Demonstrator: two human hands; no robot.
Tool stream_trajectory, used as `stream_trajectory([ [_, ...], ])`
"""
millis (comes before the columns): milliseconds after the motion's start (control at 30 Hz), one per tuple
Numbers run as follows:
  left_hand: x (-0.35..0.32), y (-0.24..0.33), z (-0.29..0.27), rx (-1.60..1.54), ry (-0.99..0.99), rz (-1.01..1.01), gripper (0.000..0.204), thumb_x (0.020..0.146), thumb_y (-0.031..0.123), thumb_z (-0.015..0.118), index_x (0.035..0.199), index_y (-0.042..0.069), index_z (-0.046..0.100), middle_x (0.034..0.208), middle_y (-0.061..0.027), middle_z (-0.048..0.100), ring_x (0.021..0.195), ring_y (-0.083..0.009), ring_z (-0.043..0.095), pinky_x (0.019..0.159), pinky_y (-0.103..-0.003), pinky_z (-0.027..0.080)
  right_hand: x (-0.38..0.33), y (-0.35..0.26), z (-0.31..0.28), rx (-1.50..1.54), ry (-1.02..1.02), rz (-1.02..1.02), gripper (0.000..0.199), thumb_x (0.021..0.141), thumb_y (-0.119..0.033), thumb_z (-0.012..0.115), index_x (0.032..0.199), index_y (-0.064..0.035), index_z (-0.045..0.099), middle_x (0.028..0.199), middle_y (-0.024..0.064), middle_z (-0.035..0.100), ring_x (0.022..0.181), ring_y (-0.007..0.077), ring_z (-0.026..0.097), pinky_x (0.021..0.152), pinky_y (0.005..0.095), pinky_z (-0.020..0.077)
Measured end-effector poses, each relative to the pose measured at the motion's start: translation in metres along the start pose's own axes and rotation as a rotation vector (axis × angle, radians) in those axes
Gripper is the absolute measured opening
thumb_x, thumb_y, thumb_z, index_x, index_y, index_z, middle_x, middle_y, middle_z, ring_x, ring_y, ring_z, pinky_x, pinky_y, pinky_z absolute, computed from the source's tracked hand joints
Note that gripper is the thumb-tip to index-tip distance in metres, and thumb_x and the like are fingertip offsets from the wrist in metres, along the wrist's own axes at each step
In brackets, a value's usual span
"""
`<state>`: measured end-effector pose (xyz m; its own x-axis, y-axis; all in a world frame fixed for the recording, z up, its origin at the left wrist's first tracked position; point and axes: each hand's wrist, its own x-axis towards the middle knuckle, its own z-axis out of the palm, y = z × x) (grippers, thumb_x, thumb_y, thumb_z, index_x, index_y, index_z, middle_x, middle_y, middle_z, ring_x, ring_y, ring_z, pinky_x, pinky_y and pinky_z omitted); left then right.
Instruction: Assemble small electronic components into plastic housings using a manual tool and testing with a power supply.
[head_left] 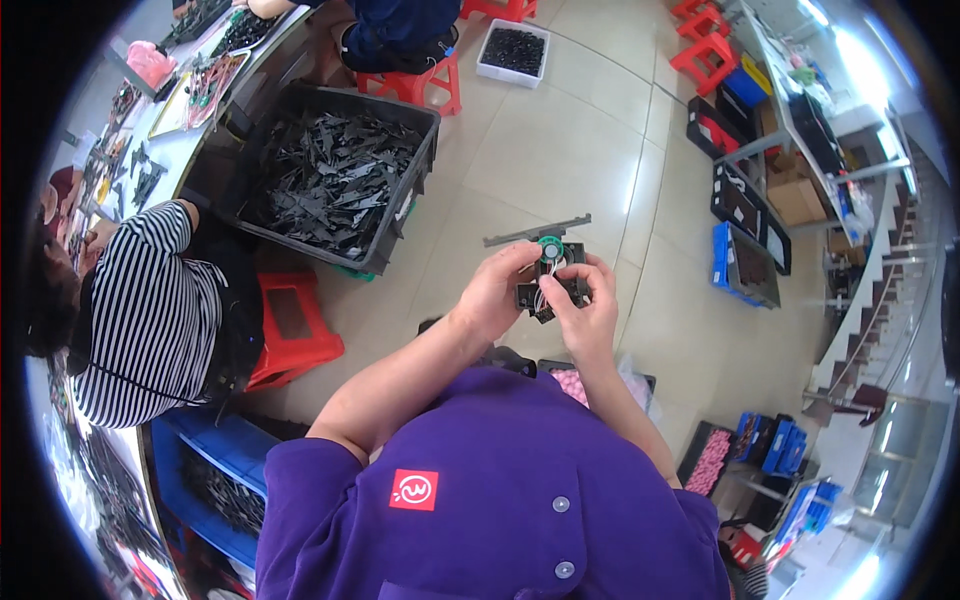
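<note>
Both my hands are raised in front of my chest, gripping one small black plastic part (548, 287) between them. A green round piece (550, 243) sits on its top, and a grey flat bar (536, 231) sticks out above it. Thin white wires run down the part's middle. My left hand (497, 290) holds the part's left side. On the right side, my right hand (588, 308) pinches it with the fingers. My purple sleeves come up from the lower edge.
A large dark bin (330, 175) full of black plastic parts stands on the floor to the left. A person in a striped top (150, 310) sits on a red stool (290, 325) at a workbench. Blue crates (745, 265), red stools (705, 55) and a small white tray of black parts (513, 50) stand farther off.
</note>
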<state>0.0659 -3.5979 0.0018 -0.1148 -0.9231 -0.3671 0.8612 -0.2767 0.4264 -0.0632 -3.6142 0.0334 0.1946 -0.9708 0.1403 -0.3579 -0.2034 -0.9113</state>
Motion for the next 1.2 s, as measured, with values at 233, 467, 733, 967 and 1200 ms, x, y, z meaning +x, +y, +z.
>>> stream_trajectory([
  [233,0.12,0.052,0.043,-0.092,0.085,0.015,0.018,0.082,0.02,0.052,0.092,0.006,0.055,0.088,-0.004,0.056,0.084,-0.0141,0.051,0.07,-0.029,0.042,0.149,0.03,-0.009,0.106,-0.11,0.105,0.014,0.072,-0.015,0.067,0.078,-0.0034,0.063,0.113,0.0141,0.042,0.096,0.0197,0.052,0.062,0.0258,0.0496],
  [467,0.266,0.131,0.054,-0.067,0.042,-0.03,0.024,0.081,0.024,0.051,0.097,0.006,0.055,0.09,-0.004,0.056,0.083,-0.0141,0.052,0.071,-0.028,0.042,0.311,0.056,0.011,0.185,-0.126,0.171,0.01,0.072,-0.012,0.065,0.074,-0.0022,0.064,0.114,0.0135,0.043,0.101,0.018,0.049,0.062,0.0252,0.0488],
  [733,0.401,0.226,0.066,-0.041,0.065,-0.094,0.023,0.081,0.022,0.052,0.097,0.006,0.055,0.094,-0.0052,0.058,0.082,-0.0137,0.054,0.073,-0.03,0.043,0.467,0.061,0.04,0.251,-0.106,0.25,0.01,0.072,-0.012,0.065,0.076,-0.0026,0.064,0.116,0.013,0.042,0.105,0.0186,0.045,0.078,0.0292,0.0427],
  [967,0.495,0.253,0.089,-0.109,0.148,-0.061,0.026,0.081,0.022,0.052,0.1,0.005,0.054,0.096,-0.0067,0.058,0.084,-0.0152,0.055,0.076,-0.032,0.044,0.573,0.088,0.037,0.312,-0.149,0.311,0.01,0.072,-0.01,0.064,0.076,-0.0017,0.064,0.114,0.0147,0.045,0.105,0.0186,0.045,0.081,0.0287,0.0402],
  [1200,0.636,0.272,0.12,-0.115,0.187,0.025,0.025,0.081,0.02,0.051,0.099,0.003,0.054,0.093,-0.0079,0.058,0.083,-0.0163,0.056,0.075,-0.031,0.045,0.721,0.147,0.01,0.424,-0.278,0.391,0.008,0.076,-0.008,0.06,0.079,-0.0005,0.062,0.091,0.0054,0.055,0.082,0.0094,0.051,0.072,0.0212,0.0396],
])
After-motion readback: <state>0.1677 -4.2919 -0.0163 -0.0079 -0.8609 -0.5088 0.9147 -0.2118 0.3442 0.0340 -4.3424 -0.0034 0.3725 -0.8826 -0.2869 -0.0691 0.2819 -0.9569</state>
